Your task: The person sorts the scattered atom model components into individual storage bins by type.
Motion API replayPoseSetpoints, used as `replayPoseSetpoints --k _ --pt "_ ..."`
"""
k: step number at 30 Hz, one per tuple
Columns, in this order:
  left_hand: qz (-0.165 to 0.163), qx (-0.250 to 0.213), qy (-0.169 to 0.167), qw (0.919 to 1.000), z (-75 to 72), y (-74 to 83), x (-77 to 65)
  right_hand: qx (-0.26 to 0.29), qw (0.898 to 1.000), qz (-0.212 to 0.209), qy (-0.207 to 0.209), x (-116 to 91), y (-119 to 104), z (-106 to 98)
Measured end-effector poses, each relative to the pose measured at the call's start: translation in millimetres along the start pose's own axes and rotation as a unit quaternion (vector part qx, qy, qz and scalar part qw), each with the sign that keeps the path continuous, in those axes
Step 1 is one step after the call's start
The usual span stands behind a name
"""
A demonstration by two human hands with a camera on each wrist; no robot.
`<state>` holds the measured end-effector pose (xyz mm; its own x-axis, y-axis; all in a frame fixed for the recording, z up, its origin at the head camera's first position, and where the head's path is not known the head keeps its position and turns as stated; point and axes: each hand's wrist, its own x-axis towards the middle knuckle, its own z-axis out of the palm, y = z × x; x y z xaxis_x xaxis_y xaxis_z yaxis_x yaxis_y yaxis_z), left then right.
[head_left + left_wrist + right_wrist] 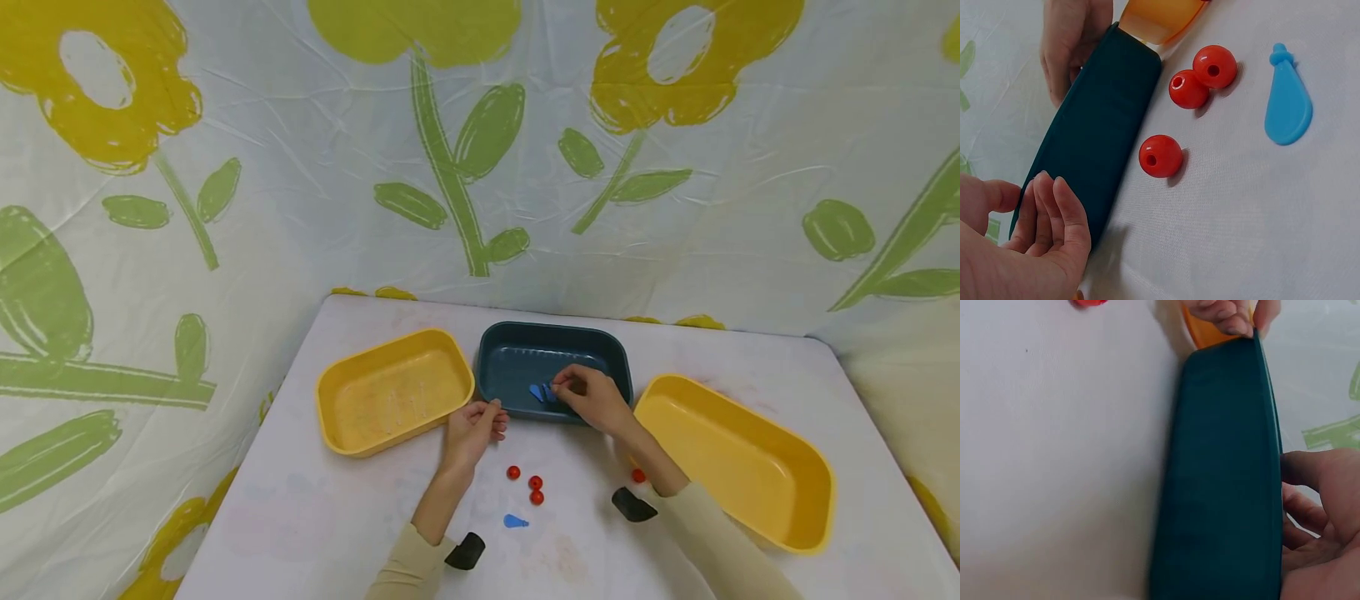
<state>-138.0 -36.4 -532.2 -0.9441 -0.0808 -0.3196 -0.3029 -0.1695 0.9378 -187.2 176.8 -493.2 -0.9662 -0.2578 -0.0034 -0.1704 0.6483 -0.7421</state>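
Note:
My left hand (pixel 471 429) pinches the near left corner of the dark teal tray (pixel 517 411) between thumb and fingers. Over the inside of that tray, my right hand (pixel 596 396) has thumb and fingers curled together at a small blue plastic piece. Beside it lies another blue piece (pixel 536 392). In the right wrist view the tray wall (pixel 1216 475) hides the right fingertips. On the table in front are red beads (pixel 1160 156) with holes and a flat blue drop-shaped piece (pixel 1289 103) with a knobbed narrow end.
A yellow tray (pixel 345 442) with thin clear sticks inside stands to the left. Another yellow tray (pixel 817 500) sits at the right, partly behind the right forearm. One more red bead (pixel 638 475) lies near the right wrist. Flower-printed cloth (pixel 300 167) hangs behind the table.

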Motion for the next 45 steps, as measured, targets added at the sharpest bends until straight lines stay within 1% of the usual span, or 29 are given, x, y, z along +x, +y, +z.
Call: replayPoseSetpoints --k 7,15,24,32,38,45 --pt "-0.002 -0.001 0.000 1.0000 0.0 0.4 -1.1 0.029 0.999 0.001 0.020 -9.9 -3.7 -1.8" --pt "0.004 0.000 -0.001 1.0000 0.2 0.1 -1.0 0.073 0.997 0.021 0.034 -19.5 -6.3 -5.0" --pt "-0.002 -0.002 -0.001 1.0000 1.1 0.8 -1.6 0.100 0.994 0.004 0.044 -30.3 -10.7 -4.7" --pt "-0.003 -0.006 -0.004 1.0000 -0.5 2.2 -2.5 0.126 0.991 0.009 0.040 -40.3 -18.0 -1.8" --pt "-0.001 -0.006 -0.008 1.0000 -1.6 2.0 -2.2 0.146 0.988 -0.014 0.039 -49.8 -22.9 3.6" --pt "-0.001 -0.010 -0.009 0.9999 -0.1 0.0 -1.1 0.159 0.987 -0.017 0.031 -61.3 -25.2 10.9"
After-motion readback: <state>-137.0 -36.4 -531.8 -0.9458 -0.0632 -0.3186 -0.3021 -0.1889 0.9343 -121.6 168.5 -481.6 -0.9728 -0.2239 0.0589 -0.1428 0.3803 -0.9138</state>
